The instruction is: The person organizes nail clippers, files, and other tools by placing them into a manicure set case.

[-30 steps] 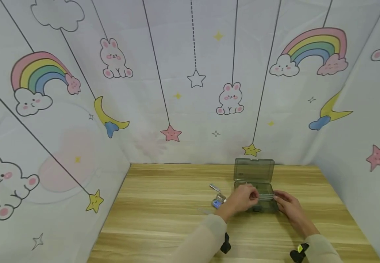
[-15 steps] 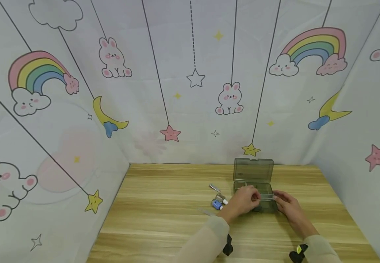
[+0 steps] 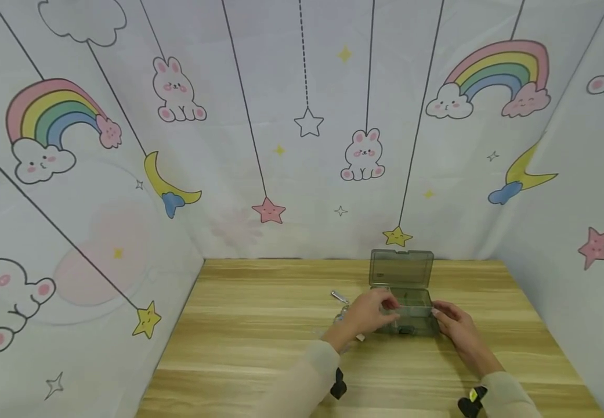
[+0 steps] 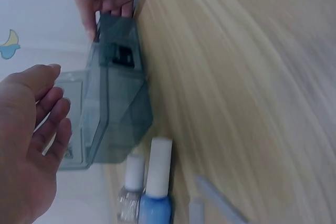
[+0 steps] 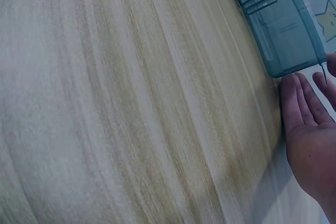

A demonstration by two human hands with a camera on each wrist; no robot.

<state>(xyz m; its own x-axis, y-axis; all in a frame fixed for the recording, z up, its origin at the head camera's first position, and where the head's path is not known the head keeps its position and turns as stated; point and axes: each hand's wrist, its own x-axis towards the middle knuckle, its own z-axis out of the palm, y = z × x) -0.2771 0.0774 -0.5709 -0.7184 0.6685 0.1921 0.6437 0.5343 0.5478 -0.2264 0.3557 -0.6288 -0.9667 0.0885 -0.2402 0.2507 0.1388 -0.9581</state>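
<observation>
A translucent grey-green plastic box (image 3: 423,328) stands on the table, its lid (image 3: 401,269) raised at the back. My left hand (image 3: 372,311) is over the box's left part, fingers loosely bent with nothing between them. In the left wrist view it shows beside the box (image 4: 126,100). At the other end, my right hand (image 3: 457,325) pinches the end of a thin clear plastic strip (image 3: 416,312) lying across the box opening. Its lower fingers lie against the box's end wall (image 5: 286,30) in the right wrist view.
Left of the box are a blue bottle (image 4: 155,211) with a white cap, a grey-clear bottle (image 4: 129,203), and slim grey pieces (image 4: 223,201). A nail clipper (image 3: 339,296) lies behind them. A printed cloth backdrop (image 3: 291,174) rises behind the table.
My left hand has let go of the clear strip and moved left, covering much of the bottles in the head view. My right hand stays at the box's right end.
</observation>
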